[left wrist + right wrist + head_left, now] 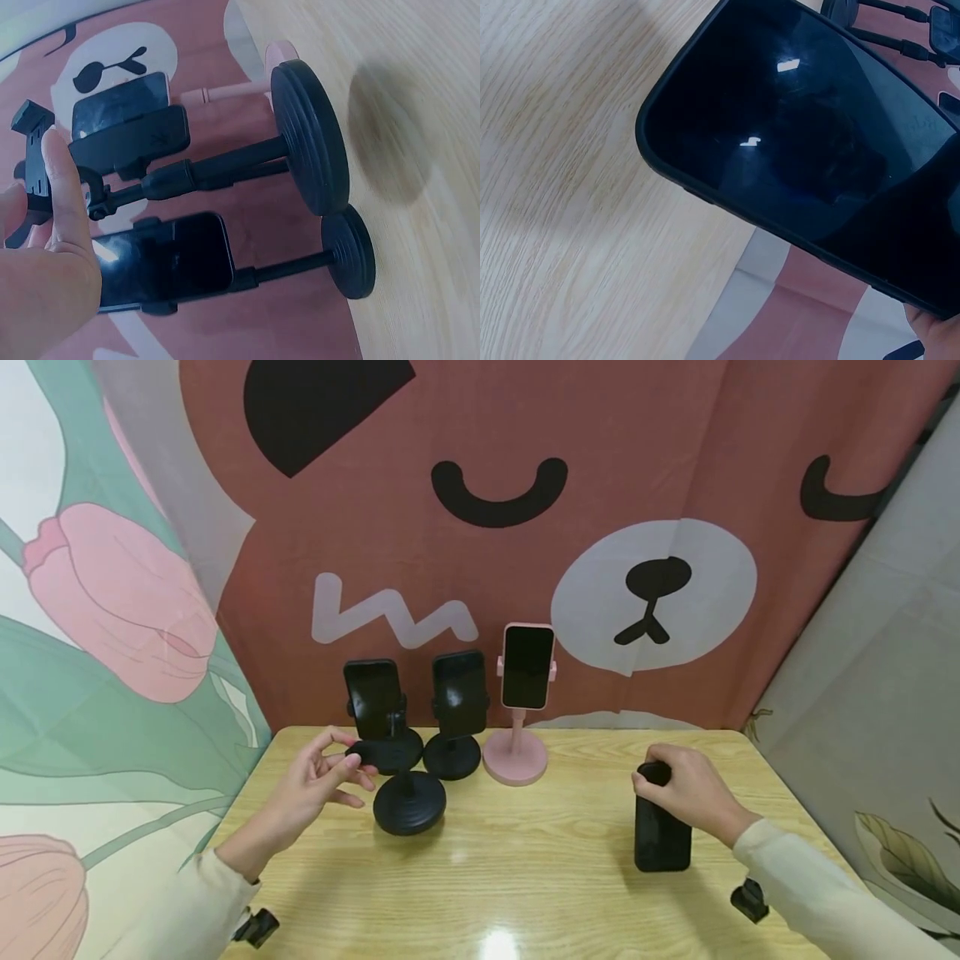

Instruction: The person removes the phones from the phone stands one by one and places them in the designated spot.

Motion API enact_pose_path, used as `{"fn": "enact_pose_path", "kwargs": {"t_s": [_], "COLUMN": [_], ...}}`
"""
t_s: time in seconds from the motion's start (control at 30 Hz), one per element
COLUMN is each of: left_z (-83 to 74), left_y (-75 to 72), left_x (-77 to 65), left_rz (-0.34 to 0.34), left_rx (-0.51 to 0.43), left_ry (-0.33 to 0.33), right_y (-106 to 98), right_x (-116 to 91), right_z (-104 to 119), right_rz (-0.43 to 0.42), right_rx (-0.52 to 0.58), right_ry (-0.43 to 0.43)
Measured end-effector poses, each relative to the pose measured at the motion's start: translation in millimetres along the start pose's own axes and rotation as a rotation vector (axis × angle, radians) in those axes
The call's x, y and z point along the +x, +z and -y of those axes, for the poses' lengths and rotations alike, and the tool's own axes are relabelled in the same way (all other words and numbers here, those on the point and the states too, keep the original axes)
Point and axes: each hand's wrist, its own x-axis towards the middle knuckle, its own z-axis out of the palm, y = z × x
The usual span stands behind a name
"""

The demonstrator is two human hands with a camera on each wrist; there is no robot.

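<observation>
My left hand (pixel 311 781) grips a black phone stand (pixel 409 804) by its clamp (pixel 39 161), with no phone in that clamp. The stand is tilted, and its round base (pixel 311 139) hangs just above its shadow on the table. On the right, my right hand (pixel 690 789) holds a black phone (pixel 663 839) by its upper end. In the right wrist view the dark glossy screen (pixel 780 127) fills much of the picture. The fingers behind that phone are mostly hidden.
Along the table's (pixel 525 852) back stand two black stands with phones, a left phone (pixel 375 693) and a middle phone (pixel 460 693). Beside them a pink stand (pixel 516 758) carries another phone (pixel 528 667). A printed bear cloth (pixel 495 560) hangs behind.
</observation>
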Motion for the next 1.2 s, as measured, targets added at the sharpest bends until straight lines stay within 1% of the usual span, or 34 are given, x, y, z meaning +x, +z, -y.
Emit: {"fn": "enact_pose_path", "kwargs": {"t_s": [0.23, 0.43, 0.77, 1.07, 1.2], "left_z": [-0.6, -2.2, 3.0, 3.8, 5.2], "left_y": [-15.7, -27.9, -50.1, -66.2, -73.2], "left_x": [-6.8, -12.1, -19.2, -22.6, -22.3], "left_rz": [-0.035, -0.071, -0.107, -0.146, -0.151], "left_rx": [0.010, 0.032, 0.009, -0.007, -0.035], "left_ry": [-0.002, 0.018, 0.011, 0.043, 0.049], "right_y": [-1, -1, -2, -1, -2], "right_x": [1, -1, -4, -7, -8], "right_z": [-3, -8, -11, -17, -19], "right_rz": [0.010, 0.007, 0.006, 0.007, 0.002], "right_rx": [-0.009, -0.015, -0.033, -0.036, -0.042], "right_ry": [0.019, 0.022, 0.046, 0.053, 0.052]}}
